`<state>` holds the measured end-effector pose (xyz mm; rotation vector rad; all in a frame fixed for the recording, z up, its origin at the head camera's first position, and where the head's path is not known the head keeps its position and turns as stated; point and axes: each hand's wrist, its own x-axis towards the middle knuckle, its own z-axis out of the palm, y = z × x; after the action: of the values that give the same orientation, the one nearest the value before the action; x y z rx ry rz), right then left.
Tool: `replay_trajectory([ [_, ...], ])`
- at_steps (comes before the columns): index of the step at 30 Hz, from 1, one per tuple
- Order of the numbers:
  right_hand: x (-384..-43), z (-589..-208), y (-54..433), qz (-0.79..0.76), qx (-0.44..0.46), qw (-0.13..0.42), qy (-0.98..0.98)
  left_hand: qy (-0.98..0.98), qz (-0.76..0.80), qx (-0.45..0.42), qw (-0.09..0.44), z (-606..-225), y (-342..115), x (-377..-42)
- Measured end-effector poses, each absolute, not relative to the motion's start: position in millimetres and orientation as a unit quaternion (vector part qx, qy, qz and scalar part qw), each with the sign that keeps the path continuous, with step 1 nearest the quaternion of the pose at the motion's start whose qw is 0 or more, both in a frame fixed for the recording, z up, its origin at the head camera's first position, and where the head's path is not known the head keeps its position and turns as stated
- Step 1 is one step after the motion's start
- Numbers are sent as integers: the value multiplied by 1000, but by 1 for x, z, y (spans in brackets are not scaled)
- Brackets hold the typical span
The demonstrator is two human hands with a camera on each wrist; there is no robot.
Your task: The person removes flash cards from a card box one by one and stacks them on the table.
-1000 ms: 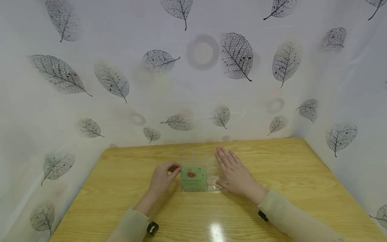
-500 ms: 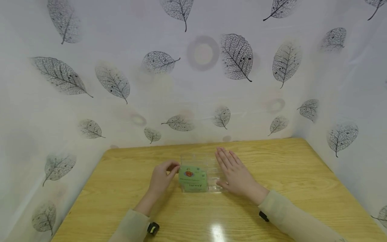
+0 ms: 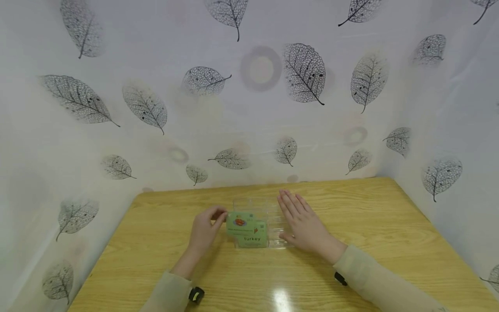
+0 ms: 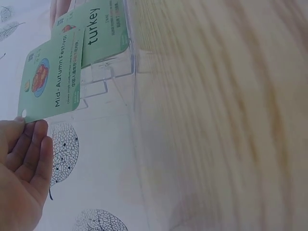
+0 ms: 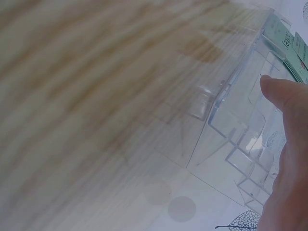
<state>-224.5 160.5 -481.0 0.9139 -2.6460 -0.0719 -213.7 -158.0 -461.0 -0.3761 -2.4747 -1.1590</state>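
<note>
My left hand [image 3: 205, 226] pinches a green flashcard [image 4: 50, 77] by its punched corner, between thumb and fingers. The card reads "Mid-Autumn Festival" and has a picture of food on a plate. It overlaps a second green card, the turkey flashcard [image 3: 252, 240], which stands in the left part of a clear plastic card holder [image 3: 249, 203]. More card edges show behind the turkey card in the right wrist view. My right hand [image 3: 302, 221] lies with straight fingers against the holder's right side, its thumb [image 5: 276, 91] along the clear plastic.
The holder stands on a wooden table [image 3: 163, 242] with stepped clear compartments [image 5: 248, 163] on its right. A leaf-printed white sheet [image 3: 257, 112] hangs behind and on both sides of the table. Dark wrist cameras [image 3: 196, 295] sit on both wrists.
My left hand has drawn the Mid-Autumn Festival card leftward and slightly up, uncovering the turkey card behind it. The right hand stays in place on the holder.
</note>
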Motion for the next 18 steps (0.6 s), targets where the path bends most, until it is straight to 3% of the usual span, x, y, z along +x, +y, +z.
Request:
replay_trajectory([
  [18, -224, -481, 162, -45, 314, 155, -936, -889, -403, -91, 199, -461, -177, -213],
])
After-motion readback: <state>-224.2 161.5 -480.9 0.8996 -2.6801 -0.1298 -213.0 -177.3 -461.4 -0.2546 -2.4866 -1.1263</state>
